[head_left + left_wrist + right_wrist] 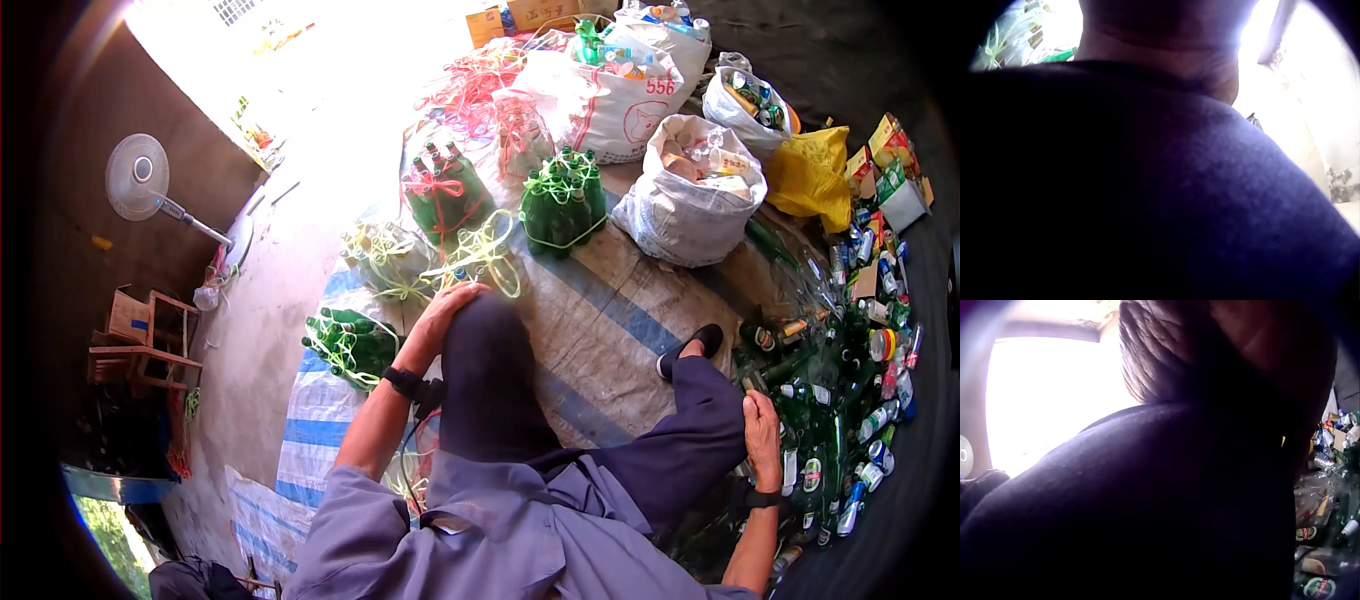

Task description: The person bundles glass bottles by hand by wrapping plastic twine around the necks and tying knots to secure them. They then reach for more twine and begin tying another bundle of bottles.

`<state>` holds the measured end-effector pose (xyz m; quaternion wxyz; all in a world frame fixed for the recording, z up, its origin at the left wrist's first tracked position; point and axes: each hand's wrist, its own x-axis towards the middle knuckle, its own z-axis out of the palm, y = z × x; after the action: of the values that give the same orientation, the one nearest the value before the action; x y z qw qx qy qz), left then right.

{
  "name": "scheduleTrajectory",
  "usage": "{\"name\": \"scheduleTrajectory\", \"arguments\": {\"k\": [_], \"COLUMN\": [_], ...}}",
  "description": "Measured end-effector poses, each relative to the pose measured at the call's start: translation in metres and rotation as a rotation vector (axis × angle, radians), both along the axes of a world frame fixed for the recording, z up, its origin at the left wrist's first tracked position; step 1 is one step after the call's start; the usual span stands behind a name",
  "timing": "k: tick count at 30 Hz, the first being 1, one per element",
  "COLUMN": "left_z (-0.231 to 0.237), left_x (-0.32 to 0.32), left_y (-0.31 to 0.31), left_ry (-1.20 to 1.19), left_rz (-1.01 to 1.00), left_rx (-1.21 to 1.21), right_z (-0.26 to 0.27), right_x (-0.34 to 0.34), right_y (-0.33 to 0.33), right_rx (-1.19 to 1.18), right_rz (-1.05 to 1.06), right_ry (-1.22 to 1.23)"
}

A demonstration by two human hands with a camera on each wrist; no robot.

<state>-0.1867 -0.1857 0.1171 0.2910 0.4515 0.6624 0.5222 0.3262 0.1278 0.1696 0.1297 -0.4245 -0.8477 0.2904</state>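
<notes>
My left hand (447, 312) rests on the raised left knee (490, 345) of the dark trousers, holding nothing. In the left wrist view, its underside (1160, 56) lies against the dark cloth. My right hand (762, 430) lies over the side of the bent right knee (715, 415), beside a heap of bottles (835, 430). The right wrist view shows the creased palm (1154, 356) on the trousers; its fingers are mostly hidden there. Just beyond the left hand is a tangle of yellow-green string (490, 250). Green bottles tied with string (352, 345) stand left of the left forearm.
More tied green bottles (562, 225) and a red-tied bundle (445, 205) stand ahead on a striped sheet (600, 290). White sacks (690, 215) of recyclables stand behind, near a yellow bag (815, 175). A fan (140, 175) and a wooden chair (150, 350) are at left.
</notes>
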Motion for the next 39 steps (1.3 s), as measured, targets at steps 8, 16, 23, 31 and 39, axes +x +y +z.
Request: {"name": "scheduleTrajectory", "arguments": {"k": [8,16,23,31,39], "left_z": [0.005,0.082,0.081,0.071,0.044], "left_x": [0.028,0.077,0.08,0.079,0.071], "left_y": [0.012,0.012,0.013,0.016,0.018], "left_ry": [0.098,-0.067,-0.089,-0.15,-0.145], "left_rz": [0.052,0.212,0.24,0.249,0.15], "left_rx": [-0.059,-0.232,-0.179,-0.194,-0.099], "right_z": [-0.015,-0.027,-0.03,-0.029,-0.038], "right_x": [0.0,0.001,0.01,0.008,0.015], "right_y": [0.003,0.002,-0.003,-0.004,0.002], "right_rx": [0.037,0.113,0.102,0.063,0.02], "right_rz": [-0.013,-0.024,-0.082,-0.112,-0.116], "right_ry": [0.036,0.083,0.087,0.088,0.122]}}
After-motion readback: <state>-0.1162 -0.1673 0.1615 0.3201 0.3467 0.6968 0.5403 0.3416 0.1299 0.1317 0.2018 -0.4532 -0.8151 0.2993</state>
